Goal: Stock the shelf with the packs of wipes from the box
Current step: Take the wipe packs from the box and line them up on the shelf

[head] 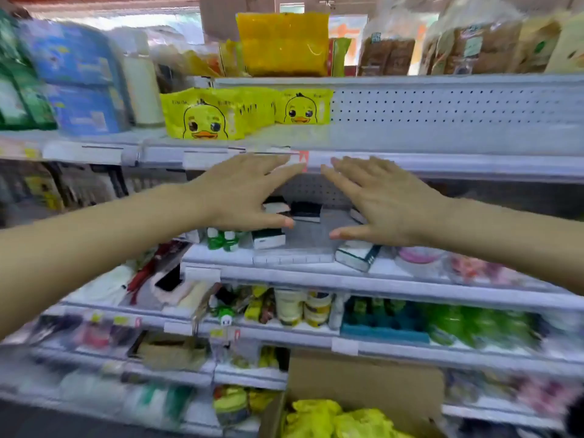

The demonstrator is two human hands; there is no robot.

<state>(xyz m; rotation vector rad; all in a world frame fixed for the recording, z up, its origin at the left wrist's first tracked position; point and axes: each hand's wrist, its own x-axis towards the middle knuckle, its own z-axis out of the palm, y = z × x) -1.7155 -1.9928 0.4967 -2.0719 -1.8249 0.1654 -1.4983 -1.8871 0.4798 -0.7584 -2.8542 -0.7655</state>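
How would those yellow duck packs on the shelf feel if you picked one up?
Probably soft and squashy: the duck packs have wrinkled plastic wrappers. Likely slippery, since the wrap looks glossy. Standing upright, they may tip if nudged.

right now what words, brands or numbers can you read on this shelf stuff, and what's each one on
No text here can be read with confidence.
Yellow duck packs: small dark lettering above the duck face, too blurred to read.
Shelf-edge price labels: blurred, nothing legible.
Blue packs: print too blurred.
Bagged goods on the top shelf: small labels, unreadable.
Cardboard box: no print visible.
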